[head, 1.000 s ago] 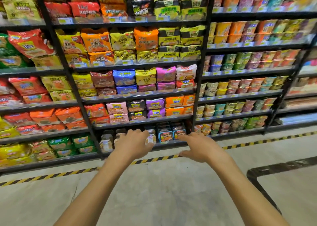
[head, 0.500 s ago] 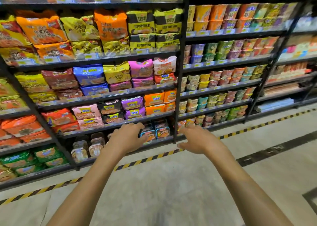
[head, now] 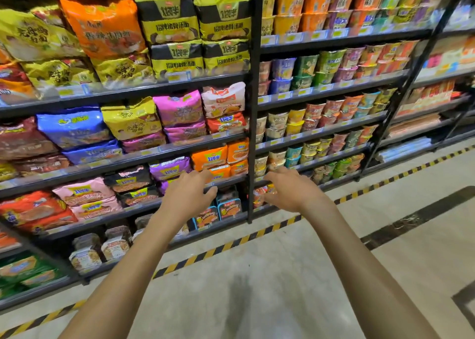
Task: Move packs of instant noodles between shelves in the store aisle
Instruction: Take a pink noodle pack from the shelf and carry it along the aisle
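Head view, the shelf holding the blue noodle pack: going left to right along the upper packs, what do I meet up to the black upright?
Dark red pack → blue pack → yellow pack → pink pack → white pack → black upright.

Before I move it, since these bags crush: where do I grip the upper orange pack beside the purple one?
Probably its top edge, with the left hand from the front: the orange pack tops its stack face-out, neighbours hug both sides, only the top is free.

Glossy plastic noodle packs (head: 177, 108), black metal shelves (head: 253, 102)
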### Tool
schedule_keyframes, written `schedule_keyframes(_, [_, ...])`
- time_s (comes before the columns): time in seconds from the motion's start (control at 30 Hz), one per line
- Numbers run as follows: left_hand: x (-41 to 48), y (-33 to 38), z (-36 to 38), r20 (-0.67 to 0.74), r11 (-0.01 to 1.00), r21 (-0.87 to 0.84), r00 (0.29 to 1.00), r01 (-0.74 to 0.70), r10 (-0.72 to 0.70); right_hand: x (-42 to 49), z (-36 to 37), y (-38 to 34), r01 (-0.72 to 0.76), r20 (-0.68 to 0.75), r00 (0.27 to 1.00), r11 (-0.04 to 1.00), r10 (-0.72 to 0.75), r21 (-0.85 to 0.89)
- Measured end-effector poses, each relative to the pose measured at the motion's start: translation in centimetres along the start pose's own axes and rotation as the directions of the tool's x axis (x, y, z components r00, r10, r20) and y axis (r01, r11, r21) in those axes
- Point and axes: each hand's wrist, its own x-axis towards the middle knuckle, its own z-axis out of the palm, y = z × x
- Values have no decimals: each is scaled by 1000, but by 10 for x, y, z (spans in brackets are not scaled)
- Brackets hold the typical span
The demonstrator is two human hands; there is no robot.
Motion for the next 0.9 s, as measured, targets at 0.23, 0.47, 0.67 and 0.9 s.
schedule_keyframes(0.23, [109, 5, 31, -26, 997, 77, 1000, -2, 4, 110, -6, 53, 27, 54, 998, 999, -26, -20])
schedule_keyframes(0.47, [230, 14, 50, -94, 993, 23, 989, 117, -115, 239, -30, 108, 119, -10, 993, 992, -120, -27])
schedule_keyframes(0.67, [303, 13, 67, -198, 974, -19, 954, 226, -225, 334, -30, 134, 219, -104, 969, 975, -222, -40])
schedule_keyframes(0.9, [370, -14, 85, -171, 959, 4, 945, 283, -278, 419, -13, 130, 287, -127, 947, 954, -296, -81])
